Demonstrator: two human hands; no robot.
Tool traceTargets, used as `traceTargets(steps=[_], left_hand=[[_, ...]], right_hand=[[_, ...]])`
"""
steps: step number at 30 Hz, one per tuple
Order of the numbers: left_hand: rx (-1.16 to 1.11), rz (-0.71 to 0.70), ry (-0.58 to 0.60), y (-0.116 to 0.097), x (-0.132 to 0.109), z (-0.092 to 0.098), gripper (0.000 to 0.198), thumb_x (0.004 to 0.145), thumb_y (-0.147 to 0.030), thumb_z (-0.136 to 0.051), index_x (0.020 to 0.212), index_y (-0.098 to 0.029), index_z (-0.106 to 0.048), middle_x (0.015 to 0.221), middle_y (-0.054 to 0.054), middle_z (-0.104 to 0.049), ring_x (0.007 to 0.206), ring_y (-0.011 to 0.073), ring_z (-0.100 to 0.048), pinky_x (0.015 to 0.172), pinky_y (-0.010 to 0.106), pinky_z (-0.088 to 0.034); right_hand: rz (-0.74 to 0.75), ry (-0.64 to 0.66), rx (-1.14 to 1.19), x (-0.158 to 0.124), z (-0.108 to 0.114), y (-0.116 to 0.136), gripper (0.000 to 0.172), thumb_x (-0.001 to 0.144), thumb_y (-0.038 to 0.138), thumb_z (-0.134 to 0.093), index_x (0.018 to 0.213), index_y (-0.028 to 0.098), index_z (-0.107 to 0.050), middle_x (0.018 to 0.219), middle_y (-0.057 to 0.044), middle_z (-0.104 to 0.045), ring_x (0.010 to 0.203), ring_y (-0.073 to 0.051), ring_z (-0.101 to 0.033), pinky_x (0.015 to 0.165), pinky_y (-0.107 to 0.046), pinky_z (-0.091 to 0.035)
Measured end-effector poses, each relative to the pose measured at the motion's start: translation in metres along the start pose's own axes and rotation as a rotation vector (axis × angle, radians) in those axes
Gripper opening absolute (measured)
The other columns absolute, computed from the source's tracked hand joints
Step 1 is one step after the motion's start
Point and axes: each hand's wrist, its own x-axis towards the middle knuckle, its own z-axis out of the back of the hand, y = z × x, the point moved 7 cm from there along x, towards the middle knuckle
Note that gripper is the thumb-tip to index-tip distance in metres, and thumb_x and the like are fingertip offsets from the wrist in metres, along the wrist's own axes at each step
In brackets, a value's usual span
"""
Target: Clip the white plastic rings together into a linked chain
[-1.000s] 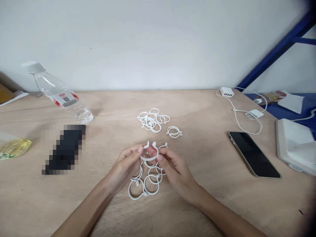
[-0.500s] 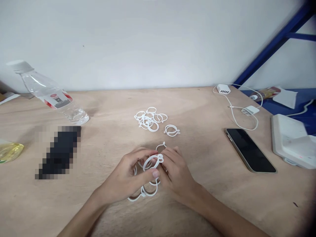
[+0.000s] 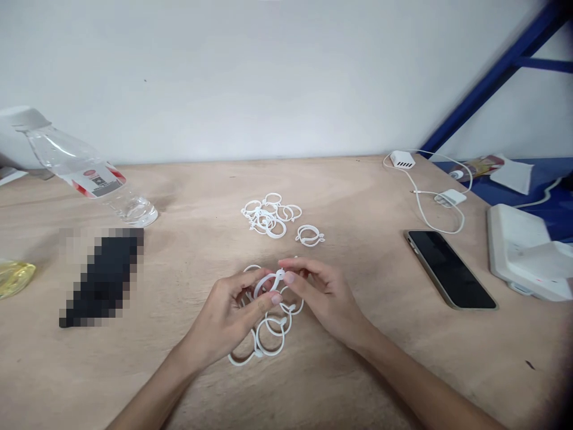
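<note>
Two hands at one white ring: left hand pinches it, right hand fingertips now nip its tab; formerly spread wide, ring reads closed, above near pile.

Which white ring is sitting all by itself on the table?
The lone ring, just right of the far pile of rings. It lies apart, while the other rings are bunched there or under the left hand and right hand.

White plastic rings on a pale wood table, a black-screened phone, possibly yellowish bag.
</note>
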Motion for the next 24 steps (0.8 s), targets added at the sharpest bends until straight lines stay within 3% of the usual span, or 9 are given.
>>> traceTargets(steps=[6, 9, 11, 13, 15, 17, 20, 24], left_hand=[[0.146, -0.034, 0.046, -0.005, -0.003, -0.005, 0.019, 0.084, -0.027, -0.062, 0.099, -0.019, -0.068, 0.077, -0.001, -0.061, 0.07, 0.0143, -0.053, 0.061, 0.022, -0.041], [0.285, -0.143, -0.035, -0.008, -0.003, -0.002, 0.016, 0.084, -0.026, -0.062, 0.098, -0.019, -0.067, 0.083, 0.001, -0.064, 0.073, 0.0158, -0.055, 0.066, 0.024, -0.042], [0.385, -0.252, -0.145, -0.01, -0.004, 0.003, 0.024, 0.083, -0.026, -0.064, 0.105, -0.02, -0.066, 0.094, 0.004, -0.067, 0.083, 0.0198, -0.057, 0.075, 0.028, -0.043], [0.483, -0.343, -0.224, -0.011, -0.006, 0.005, 0.033, 0.081, -0.027, -0.066, 0.114, -0.02, -0.064, 0.101, 0.007, -0.068, 0.093, 0.0243, -0.055, 0.081, 0.033, -0.043], [0.585, -0.387, -0.234, -0.01, -0.006, 0.004, 0.039, 0.08, -0.029, -0.067, 0.118, -0.021, -0.063, 0.105, 0.009, -0.068, 0.098, 0.028, -0.052, 0.086, 0.039, -0.04], [0.682, -0.388, -0.204, -0.008, -0.005, 0.0, 0.044, 0.078, -0.033, -0.068, 0.12, -0.023, -0.063, 0.113, 0.009, -0.066, 0.104, 0.0313, -0.048, 0.091, 0.045, -0.035], [0.757, -0.386, -0.139, -0.006, -0.006, -0.005, 0.055, 0.074, -0.04, -0.071, 0.125, -0.027, -0.059, 0.129, 0.008, -0.058, 0.114, 0.0352, -0.041, 0.096, 0.05, -0.028], [0.733, -0.43, -0.125, -0.007, -0.009, -0.009, 0.054, 0.076, -0.041, -0.07, 0.127, -0.03, -0.056, 0.132, 0.008, -0.056, 0.118, 0.033, -0.042, 0.098, 0.048, -0.026]], right_hand=[[0.0, 0.106, 0.18, -0.002, -0.01, 0.004, 0.02, 0.083, 0.034, -0.063, 0.073, 0.017, -0.069, 0.074, -0.004, -0.069, 0.071, -0.016, -0.062, 0.067, -0.03, -0.048], [0.019, 0.165, 0.164, 0.003, -0.006, 0.005, 0.02, 0.084, 0.035, -0.062, 0.077, 0.018, -0.068, 0.079, -0.004, -0.07, 0.077, -0.018, -0.064, 0.071, -0.031, -0.049], [0.083, 0.062, -0.013, 0.012, 0.011, 0.003, 0.019, 0.086, 0.035, -0.059, 0.084, 0.019, -0.069, 0.083, -0.004, -0.07, 0.08, -0.019, -0.063, 0.075, -0.033, -0.048], [0.182, -0.133, -0.298, 0.02, 0.034, 0.001, 0.017, 0.087, 0.03, -0.057, 0.092, 0.02, -0.07, 0.089, -0.006, -0.069, 0.085, -0.02, -0.06, 0.08, -0.037, -0.046], [0.282, -0.254, -0.595, 0.026, 0.048, -0.003, 0.022, 0.085, 0.023, -0.058, 0.104, 0.021, -0.069, 0.095, -0.009, -0.065, 0.093, -0.024, -0.055, 0.088, -0.043, -0.043], [0.32, -0.282, -0.783, 0.032, 0.054, -0.011, 0.027, 0.084, 0.021, -0.058, 0.11, 0.022, -0.068, 0.098, -0.011, -0.06, 0.093, -0.026, -0.052, 0.088, -0.046, -0.042], [0.383, -0.294, -0.857, 0.034, 0.054, -0.014, 0.019, 0.085, 0.022, -0.058, 0.097, 0.023, -0.073, 0.092, -0.01, -0.055, 0.089, -0.025, -0.05, 0.084, -0.045, -0.044], [0.454, -0.35, -0.663, 0.026, 0.051, 0.0, 0.012, 0.084, 0.026, -0.062, 0.088, 0.026, -0.074, 0.084, -0.005, -0.051, 0.084, -0.021, -0.05, 0.081, -0.04, -0.045]])
